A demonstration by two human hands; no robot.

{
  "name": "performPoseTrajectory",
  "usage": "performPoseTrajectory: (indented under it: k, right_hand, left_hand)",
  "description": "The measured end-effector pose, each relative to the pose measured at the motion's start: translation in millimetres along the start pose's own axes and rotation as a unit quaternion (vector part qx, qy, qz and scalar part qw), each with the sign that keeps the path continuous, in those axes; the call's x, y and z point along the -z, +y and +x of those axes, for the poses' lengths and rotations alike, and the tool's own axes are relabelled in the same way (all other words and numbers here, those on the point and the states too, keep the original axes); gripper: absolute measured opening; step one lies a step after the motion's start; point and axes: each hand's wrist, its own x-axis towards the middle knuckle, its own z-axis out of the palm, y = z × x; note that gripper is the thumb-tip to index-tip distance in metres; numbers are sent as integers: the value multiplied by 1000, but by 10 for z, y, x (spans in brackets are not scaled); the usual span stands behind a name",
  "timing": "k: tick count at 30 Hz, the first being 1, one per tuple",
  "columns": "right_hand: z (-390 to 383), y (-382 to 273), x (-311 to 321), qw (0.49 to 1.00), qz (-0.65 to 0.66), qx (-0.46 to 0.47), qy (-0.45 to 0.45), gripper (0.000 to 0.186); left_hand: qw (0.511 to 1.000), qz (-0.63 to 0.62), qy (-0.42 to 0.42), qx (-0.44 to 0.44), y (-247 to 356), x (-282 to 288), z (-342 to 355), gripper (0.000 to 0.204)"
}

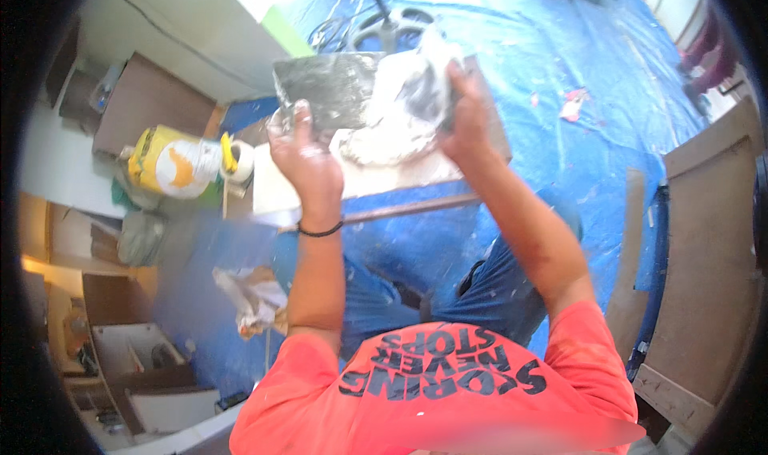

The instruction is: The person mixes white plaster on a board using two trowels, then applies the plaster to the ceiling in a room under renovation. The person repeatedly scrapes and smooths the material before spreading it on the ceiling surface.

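My left hand (308, 155), dusted white and with a dark band at the wrist, grips the near left edge of a flat grey sheet (332, 87) smeared with white. Its thumb lies on top. My right hand (470, 119) is closed on the side of a clear plastic bag (428, 87) with white stuff in it. A thick lump of white paste (388, 147) spills from the bag's near end, over a low board-topped bench (280, 187). Blur and the bag hide where the sheet ends and most of my right fingers.
Left of the bench lie a yellow-and-white sack (176, 163) and a roll of tape (240, 163). A blue plastic sheet (600, 71) covers the floor. Beyond stands a round metal base with a pole (392, 31). Brown panels (704, 271) lean at the right; a crumpled wrapper (252, 299) lies lower left.
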Motion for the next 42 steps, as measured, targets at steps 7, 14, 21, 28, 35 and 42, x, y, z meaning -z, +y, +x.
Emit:
performPoseTrajectory:
  k: [7,14,21,28,35,42]
  right_hand:
    - [5,298,29,977,87,-185,-64,30]
    - [39,-201,-50,998,40,-26,-31,31]
    - [116,31,52,949,-191,180,174,63]
    - [17,49,0,964,-162,197,76,37]
    - [28,-26,-42,966,-142,204,68,35]
    - [-8,-340,-200,966,-44,244,75,29]
  left_hand:
    - [876,374,-270,-137,-49,22,66,28]
    - [983,-33,-123,129,-376,368,382,32]
    - [959,230,-99,-136,-45,48,23,42]
    - [933,244,-229,-132,249,-267,-230,35]
    - [845,394,-325,-160,402,-302,-298,28]
    - [768,535,-280,-214,602,-234,-203,30]
